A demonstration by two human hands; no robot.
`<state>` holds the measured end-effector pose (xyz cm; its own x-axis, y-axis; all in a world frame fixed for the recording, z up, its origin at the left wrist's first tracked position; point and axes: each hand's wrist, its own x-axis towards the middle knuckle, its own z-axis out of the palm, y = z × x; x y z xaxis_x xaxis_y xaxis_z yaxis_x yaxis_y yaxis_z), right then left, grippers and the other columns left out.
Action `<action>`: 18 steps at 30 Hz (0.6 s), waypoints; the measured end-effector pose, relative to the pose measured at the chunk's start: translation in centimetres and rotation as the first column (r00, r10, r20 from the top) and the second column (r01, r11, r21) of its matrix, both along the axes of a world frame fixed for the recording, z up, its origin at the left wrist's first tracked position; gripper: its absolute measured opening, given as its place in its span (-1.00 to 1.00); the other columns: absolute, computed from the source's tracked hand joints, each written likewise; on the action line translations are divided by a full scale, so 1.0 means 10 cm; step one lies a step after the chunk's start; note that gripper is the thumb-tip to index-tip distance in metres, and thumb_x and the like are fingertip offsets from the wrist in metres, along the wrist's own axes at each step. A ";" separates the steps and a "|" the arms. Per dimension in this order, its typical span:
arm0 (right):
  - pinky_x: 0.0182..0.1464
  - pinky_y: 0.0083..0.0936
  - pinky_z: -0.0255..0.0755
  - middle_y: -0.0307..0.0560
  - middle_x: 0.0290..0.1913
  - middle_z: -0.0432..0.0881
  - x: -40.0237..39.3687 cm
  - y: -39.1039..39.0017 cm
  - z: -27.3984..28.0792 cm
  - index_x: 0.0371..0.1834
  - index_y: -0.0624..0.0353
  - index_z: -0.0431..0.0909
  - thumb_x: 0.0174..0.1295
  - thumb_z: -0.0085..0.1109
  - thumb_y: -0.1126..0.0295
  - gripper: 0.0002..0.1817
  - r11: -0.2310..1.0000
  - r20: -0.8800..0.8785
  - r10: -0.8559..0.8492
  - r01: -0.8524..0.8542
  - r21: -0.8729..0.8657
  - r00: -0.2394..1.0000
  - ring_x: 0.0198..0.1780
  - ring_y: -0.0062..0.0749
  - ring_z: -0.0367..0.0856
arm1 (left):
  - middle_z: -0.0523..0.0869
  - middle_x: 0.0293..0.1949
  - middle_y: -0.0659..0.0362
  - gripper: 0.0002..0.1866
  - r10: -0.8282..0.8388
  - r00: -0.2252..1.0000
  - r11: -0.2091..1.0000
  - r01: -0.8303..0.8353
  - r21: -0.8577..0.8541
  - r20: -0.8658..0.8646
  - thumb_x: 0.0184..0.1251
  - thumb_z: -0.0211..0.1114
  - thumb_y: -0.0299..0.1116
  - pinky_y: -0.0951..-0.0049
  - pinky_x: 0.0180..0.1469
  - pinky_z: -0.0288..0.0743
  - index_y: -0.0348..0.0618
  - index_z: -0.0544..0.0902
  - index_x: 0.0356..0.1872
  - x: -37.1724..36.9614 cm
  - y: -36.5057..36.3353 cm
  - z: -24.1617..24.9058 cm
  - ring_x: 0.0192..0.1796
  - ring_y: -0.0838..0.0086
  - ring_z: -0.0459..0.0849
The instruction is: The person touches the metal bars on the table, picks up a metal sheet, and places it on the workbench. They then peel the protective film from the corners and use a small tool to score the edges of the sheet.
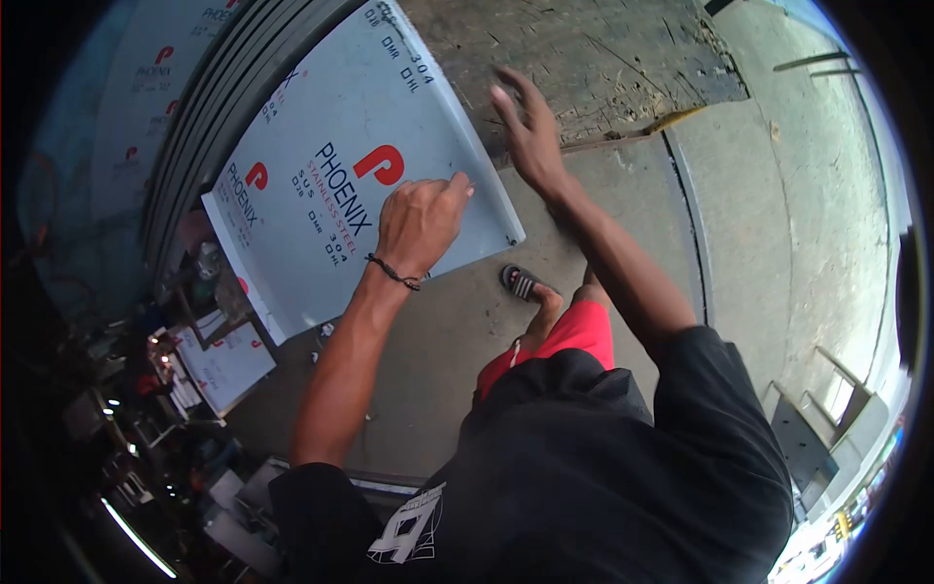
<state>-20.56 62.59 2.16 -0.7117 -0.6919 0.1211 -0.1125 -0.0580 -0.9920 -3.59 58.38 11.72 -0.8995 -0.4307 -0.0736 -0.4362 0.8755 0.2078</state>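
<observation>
A bent stainless steel panel [292, 175], covered in white printed film with red and dark lettering, lies in front of me with raised, folded edges. Over its near right part, my left hand [420, 222] is closed, thumb and fingers pressed together; something tiny may be at the fingertips, but I cannot make it out. My right hand [533, 141] is held just beyond the panel's right edge, above a worn wooden tabletop [584, 58]. Its fingers are apart and nothing is in them.
Several more bent panels [209, 107] are stacked behind at the left. Another printed sheet [229, 365] lies lower left, near cluttered equipment. My sandalled foot [525, 283] stands on the concrete floor [778, 195]. A metal frame [822, 428] is at the right.
</observation>
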 end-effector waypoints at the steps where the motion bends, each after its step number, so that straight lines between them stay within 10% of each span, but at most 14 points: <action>1: 0.27 -0.23 0.38 0.19 0.13 0.60 0.06 0.29 -0.02 0.17 0.30 0.54 0.42 0.12 0.04 -0.48 0.999 0.078 -0.012 0.008 0.048 0.997 0.19 0.00 0.55 | 0.66 -0.57 0.01 -0.83 -0.053 0.998 0.999 0.053 -0.008 0.016 0.36 0.26 -0.36 0.13 -0.37 0.53 -0.20 0.58 -0.42 -0.06 -0.02 0.01 -0.45 0.09 0.71; 7: 0.07 -0.23 0.49 0.18 -0.13 0.66 0.71 1.24 -0.32 -0.04 0.33 0.61 0.27 0.28 -0.04 -0.45 0.895 0.240 0.091 -0.185 0.407 0.967 -0.04 -0.05 0.66 | 0.67 -0.57 -0.01 -0.84 -0.284 0.943 0.957 0.290 -0.008 0.171 0.35 0.25 -0.37 0.09 -0.38 0.54 -0.21 0.64 -0.41 -0.50 -0.09 -0.09 -0.47 0.06 0.70; 18: 0.05 -0.22 0.31 0.13 -0.25 0.63 1.07 1.24 -0.41 -0.03 0.32 0.61 0.26 0.27 -0.10 -0.40 0.922 0.173 0.024 -0.089 0.377 0.985 -0.14 -0.06 0.57 | 0.74 -0.49 -0.08 -0.87 -0.463 0.680 0.850 0.523 0.067 0.569 0.14 0.27 -0.42 0.12 -0.27 0.62 -0.17 0.74 -0.50 -1.12 0.00 -0.40 -0.35 0.02 0.77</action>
